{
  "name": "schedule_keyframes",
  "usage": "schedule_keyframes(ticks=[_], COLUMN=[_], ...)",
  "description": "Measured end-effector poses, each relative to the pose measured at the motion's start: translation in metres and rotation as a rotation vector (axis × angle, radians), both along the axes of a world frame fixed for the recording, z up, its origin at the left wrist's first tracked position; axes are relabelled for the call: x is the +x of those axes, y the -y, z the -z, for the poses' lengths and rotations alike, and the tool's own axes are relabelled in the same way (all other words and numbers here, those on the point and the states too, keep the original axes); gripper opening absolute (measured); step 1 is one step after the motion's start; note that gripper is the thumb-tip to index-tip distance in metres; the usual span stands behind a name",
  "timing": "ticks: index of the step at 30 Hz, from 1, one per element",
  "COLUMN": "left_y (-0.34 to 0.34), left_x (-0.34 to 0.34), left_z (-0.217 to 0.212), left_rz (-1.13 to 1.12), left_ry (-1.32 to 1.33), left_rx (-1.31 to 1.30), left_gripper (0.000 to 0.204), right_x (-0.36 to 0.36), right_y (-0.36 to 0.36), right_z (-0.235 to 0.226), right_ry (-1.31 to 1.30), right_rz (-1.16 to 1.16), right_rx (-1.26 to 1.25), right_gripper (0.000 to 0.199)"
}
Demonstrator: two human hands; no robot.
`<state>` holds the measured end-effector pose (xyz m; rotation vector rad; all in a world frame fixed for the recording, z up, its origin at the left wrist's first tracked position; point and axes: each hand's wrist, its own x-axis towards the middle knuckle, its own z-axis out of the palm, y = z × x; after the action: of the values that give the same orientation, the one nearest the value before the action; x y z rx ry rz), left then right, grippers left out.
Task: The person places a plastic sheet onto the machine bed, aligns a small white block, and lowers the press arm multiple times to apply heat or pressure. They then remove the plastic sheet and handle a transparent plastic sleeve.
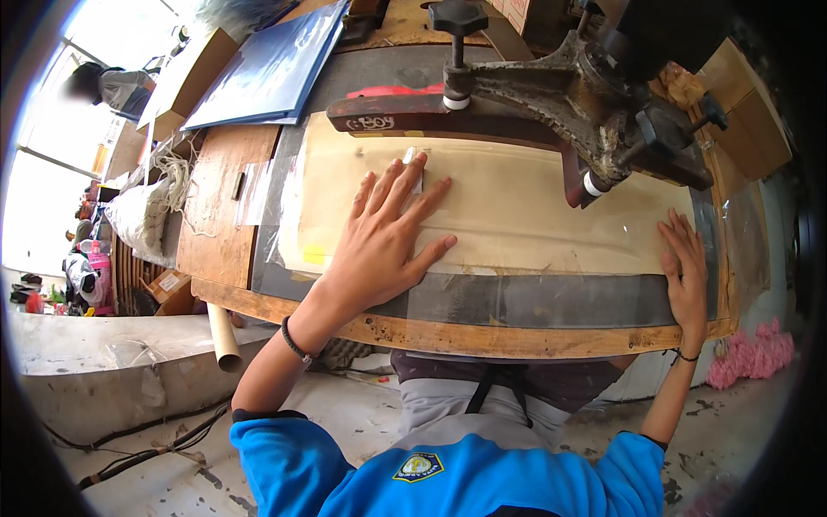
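My left hand lies flat with fingers spread on a pale tan sheet with a clear, glossy surface. Its fingertips reach toward a small white piece near the sheet's far part. At the sheet's right end rests my right hand, fingers stretched out and holding nothing. Beyond the hands, a dark reddish bar crosses over the sheet's far edge. A heavy metal clamp frame with black screw knobs presses on that bar.
Under the sheet is a dark grey mat on a wood-edged table. Blue-edged glossy sheets lie at the far left, near white cords. A cardboard tube sticks out below the table's left side. Pink fluffy material sits low right.
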<state>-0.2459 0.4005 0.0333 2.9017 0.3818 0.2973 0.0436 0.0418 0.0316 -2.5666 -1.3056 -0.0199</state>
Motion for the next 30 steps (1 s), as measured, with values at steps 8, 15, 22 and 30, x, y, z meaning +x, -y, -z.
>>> schedule_keyframes(ticks=[8, 15, 22, 30], left_y=[0.003, -0.003, -0.035, -0.033], left_x=[-0.004, -0.005, 0.0, 0.005], left_z=[0.005, -0.006, -0.006, -0.004], left_rz=[-0.021, 0.014, 0.196, 0.177], left_ry=[0.118, 0.044, -0.003, -0.03], left_rx=[-0.007, -0.027, -0.062, -0.091], left_gripper=[0.05, 0.055, 0.068, 0.074], right_x=[0.001, 0.002, 0.005, -0.007], right_y=[-0.006, -0.001, 0.004, -0.008], right_z=[0.002, 0.007, 0.014, 0.005], right_ry=[-0.002, 0.016, 0.113, -0.077], right_rz=[0.002, 0.01, 0.027, -0.039], right_rx=[-0.006, -0.038, 0.001, 0.027], right_gripper=[0.042, 0.044, 0.044, 0.041])
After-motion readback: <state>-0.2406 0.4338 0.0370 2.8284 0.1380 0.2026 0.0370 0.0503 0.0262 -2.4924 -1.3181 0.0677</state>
